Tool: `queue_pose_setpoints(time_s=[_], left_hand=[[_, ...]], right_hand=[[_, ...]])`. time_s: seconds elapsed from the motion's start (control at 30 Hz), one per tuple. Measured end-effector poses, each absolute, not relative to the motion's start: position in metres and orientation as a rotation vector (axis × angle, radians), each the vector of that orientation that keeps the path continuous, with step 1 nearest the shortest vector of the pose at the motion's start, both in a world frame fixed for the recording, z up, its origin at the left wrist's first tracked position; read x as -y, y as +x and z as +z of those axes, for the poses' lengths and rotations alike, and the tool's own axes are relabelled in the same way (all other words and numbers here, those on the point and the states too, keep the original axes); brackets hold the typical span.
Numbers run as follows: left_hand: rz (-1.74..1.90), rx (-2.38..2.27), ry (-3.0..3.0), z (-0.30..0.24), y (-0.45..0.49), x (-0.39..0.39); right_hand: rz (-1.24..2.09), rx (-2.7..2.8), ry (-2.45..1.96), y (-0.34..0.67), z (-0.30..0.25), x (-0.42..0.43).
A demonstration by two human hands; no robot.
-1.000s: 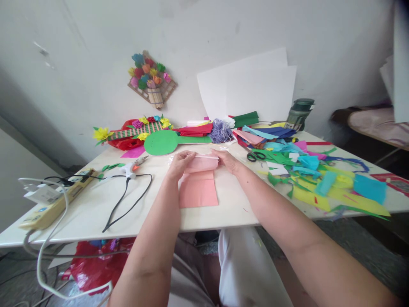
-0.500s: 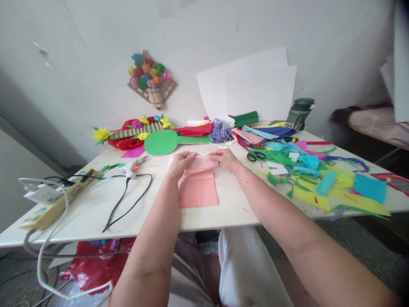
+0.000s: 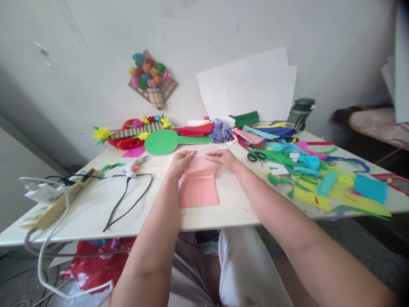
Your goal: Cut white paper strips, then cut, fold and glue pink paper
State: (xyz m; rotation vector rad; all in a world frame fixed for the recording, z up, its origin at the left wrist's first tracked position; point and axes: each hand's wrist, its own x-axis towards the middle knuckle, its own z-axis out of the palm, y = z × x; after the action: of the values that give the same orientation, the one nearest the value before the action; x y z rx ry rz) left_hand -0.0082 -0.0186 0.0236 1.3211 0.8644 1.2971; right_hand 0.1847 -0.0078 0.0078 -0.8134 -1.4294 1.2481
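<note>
A pale pink sheet of thin paper (image 3: 200,164) is stretched between my hands above the table. My left hand (image 3: 183,162) pinches its upper left edge. At the upper right edge my right hand (image 3: 224,158) pinches it too, thumb against fingers. Under its lower part lies a salmon-pink sheet (image 3: 198,192), flat on the table with a crease across it. The upper end of this salmon sheet is covered by the pale paper. Just behind my hands is a round green paper shape (image 3: 161,142) with a long strip at its right.
A hot glue gun (image 3: 129,169) with its black cord and a power strip (image 3: 59,200) are on the left. Scissors (image 3: 256,156) and coloured paper scraps (image 3: 308,160) cover the right side. A green bottle (image 3: 300,114) stands at the back right; a purple yarn bundle (image 3: 221,131) lies behind.
The pale pink paper now hangs flatter and less bunched between my hands, its lower edge resting against the salmon sheet. Both hands have barely moved.
</note>
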Motion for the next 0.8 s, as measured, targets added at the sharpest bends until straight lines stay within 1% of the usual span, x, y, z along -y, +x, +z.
queue_pose_setpoints(time_s=[0.53,0.8], left_hand=[[1.191,-0.785,1.288,0.027,-0.008,0.023],[1.200,-0.793,1.239,0.030,-0.006,0.027]], right_hand=[[1.230,1.422,-0.835,0.190,0.013,0.009],[1.265,1.410,-0.836,0.192,0.018,0.015]])
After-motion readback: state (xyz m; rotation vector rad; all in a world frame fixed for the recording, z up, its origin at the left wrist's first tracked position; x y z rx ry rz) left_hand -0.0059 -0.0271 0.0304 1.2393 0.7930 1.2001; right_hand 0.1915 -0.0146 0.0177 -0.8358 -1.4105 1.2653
